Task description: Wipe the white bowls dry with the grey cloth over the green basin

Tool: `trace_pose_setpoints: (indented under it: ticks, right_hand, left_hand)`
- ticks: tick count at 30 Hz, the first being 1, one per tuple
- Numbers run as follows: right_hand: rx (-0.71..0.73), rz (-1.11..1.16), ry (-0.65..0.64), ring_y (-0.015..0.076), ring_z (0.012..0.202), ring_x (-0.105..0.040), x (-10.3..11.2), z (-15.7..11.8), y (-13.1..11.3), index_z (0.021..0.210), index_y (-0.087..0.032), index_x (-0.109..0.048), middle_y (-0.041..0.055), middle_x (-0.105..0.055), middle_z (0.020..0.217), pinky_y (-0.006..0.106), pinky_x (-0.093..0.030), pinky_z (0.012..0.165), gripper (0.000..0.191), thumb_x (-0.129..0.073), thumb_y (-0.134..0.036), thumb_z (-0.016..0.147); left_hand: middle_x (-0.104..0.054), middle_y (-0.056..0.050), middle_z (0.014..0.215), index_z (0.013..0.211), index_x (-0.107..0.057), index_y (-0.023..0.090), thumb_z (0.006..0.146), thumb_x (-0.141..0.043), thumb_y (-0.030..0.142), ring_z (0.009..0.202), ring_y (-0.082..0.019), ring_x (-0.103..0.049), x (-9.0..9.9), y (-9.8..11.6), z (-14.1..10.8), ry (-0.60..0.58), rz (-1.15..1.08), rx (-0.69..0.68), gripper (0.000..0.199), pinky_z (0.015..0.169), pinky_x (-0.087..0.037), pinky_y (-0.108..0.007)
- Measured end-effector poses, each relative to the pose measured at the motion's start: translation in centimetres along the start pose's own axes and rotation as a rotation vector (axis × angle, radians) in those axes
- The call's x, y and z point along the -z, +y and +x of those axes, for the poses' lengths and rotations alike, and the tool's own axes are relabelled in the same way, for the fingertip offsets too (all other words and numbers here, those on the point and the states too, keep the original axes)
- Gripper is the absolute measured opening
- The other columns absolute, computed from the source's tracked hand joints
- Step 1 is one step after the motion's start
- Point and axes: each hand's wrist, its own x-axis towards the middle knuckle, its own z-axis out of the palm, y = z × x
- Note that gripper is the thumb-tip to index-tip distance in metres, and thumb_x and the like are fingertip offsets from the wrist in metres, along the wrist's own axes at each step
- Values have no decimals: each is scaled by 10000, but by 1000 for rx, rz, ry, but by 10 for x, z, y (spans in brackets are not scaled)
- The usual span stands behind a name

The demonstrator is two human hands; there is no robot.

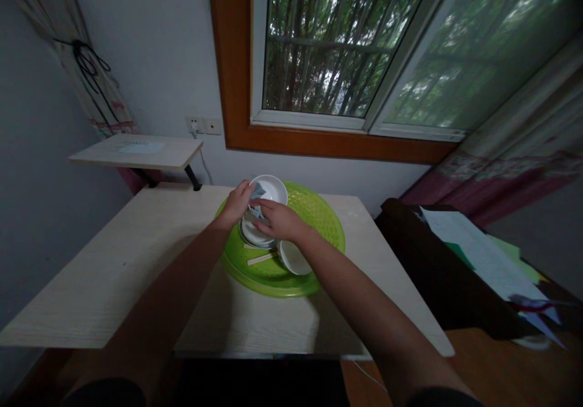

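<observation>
My left hand (238,203) grips the left side of a white dish (276,187), a plate or shallow bowl, tilted over a round green plastic basket (325,215). A grey-blue cloth (258,191) lies against the dish near my left fingers. My right hand (280,220) is closed at the near rim, with part of the cloth under its fingers. Just below sit stacked white dishes (255,237), partly hidden by my right hand. Pale chopsticks (261,258) lie in the basket, beside a tipped white bowl (295,260).
The basket rests on a light wooden table (204,325). A small raised shelf (136,150) stands at the back left. Beyond the table are a window (337,48) and a wall socket (203,126). Papers (483,255) lie on a dark surface to the right.
</observation>
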Motion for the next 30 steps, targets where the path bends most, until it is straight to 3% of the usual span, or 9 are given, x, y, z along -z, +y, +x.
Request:
trace_pose_setpoints:
  ticks: [3,6,10,13,17,21,27,30]
  right_hand:
    - [-14,-38,3,284,1434,-484,-3,0,2,1498,-72,-482,195,-498,1547,382,-396,1202,684,-630,-443,943]
    - [-37,-141,-22,332,1484,-410,-3,1,4,1501,-47,-484,213,-419,1602,429,-322,1249,740,-658,-475,923]
    - [-158,-272,-43,353,1427,-463,1,2,1,1499,-47,-478,211,-427,1598,460,-310,1239,747,-715,-403,886]
    - [-260,-331,-57,339,1322,-549,8,5,-6,1433,-47,-537,232,-562,1470,450,-354,1193,685,-734,-396,878]
    - [-325,-383,-140,329,1089,-658,15,9,-13,1125,-79,-716,216,-720,1153,426,-464,1035,428,-711,-444,903]
    - [-274,-386,-186,307,989,-682,15,10,-10,990,-105,-742,181,-739,1004,390,-495,934,339,-670,-432,940]
    - [-133,-133,-134,235,1001,-685,7,2,8,1038,-136,-703,130,-734,1029,304,-503,898,281,-619,-398,984]
    - [-63,49,-40,233,1089,-672,4,-1,8,1095,-146,-689,138,-720,1142,313,-495,973,321,-616,-436,979]
  left_hand:
    - [-691,-42,911,909,-622,219,938,-448,436,892,-211,-631,-1,-3,1,-16,-5,-4,280,871,-476,-325]
    - [-702,-40,928,914,-628,212,943,-445,419,910,-207,-639,-2,-6,2,-24,-14,-23,277,881,-482,-319]
    - [-706,-54,957,963,-646,202,947,-438,424,908,-216,-632,-2,-5,1,-9,21,-33,304,865,-478,-322]
    - [-713,-73,985,1003,-662,194,945,-437,425,910,-228,-632,-1,-1,-1,4,57,0,328,863,-476,-330]
    - [-720,-90,1017,1037,-677,188,949,-435,443,947,-245,-638,1,0,-1,42,83,27,363,892,-476,-343]
    - [-718,-92,1027,1035,-682,192,952,-428,458,966,-248,-636,2,-2,0,70,88,19,378,908,-474,-350]
    - [-721,-104,1024,1025,-679,174,957,-418,432,960,-247,-638,2,-1,2,86,96,27,373,927,-477,-367]
    - [-716,-89,1007,1002,-672,185,952,-418,438,945,-236,-637,1,-4,4,86,70,28,362,909,-479,-350]
